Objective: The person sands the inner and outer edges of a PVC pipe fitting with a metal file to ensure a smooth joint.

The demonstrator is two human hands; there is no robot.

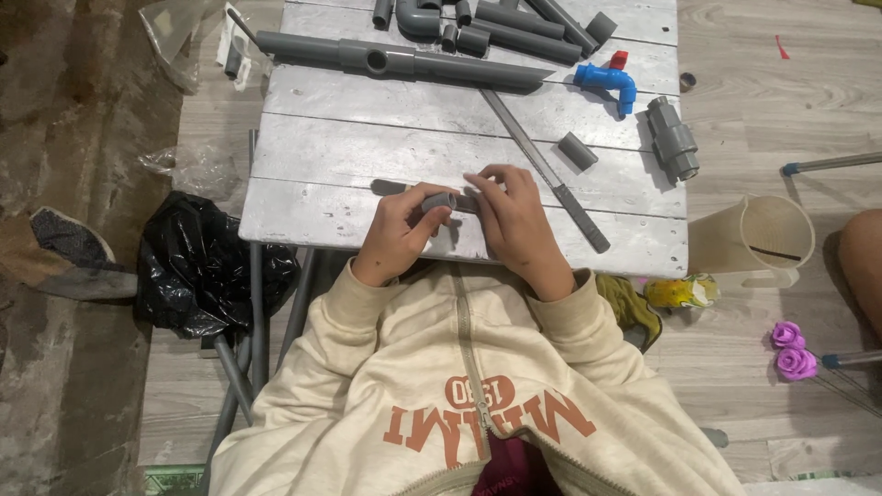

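2 hands worked a short grey pipe piece (pixel 439 200) at the near edge of the white plank table (pixel 367 147).

Left hand (pixel 397 231) was curled around the piece from below; right hand (pixel 514 220) pinched its far end, fingers bent. Beside the right hand lay a long file (pixel 551 179); beyond it, a grey coupling (pixel 578 151), a blue tap (pixel 608 83) and a long grey pipe (pixel 395 62).

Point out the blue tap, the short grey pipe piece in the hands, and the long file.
blue tap (pixel 607 82), head view, on its curved body
grey pipe piece (pixel 440 200), head view, on its open end
long file (pixel 542 168), head view, mid-blade
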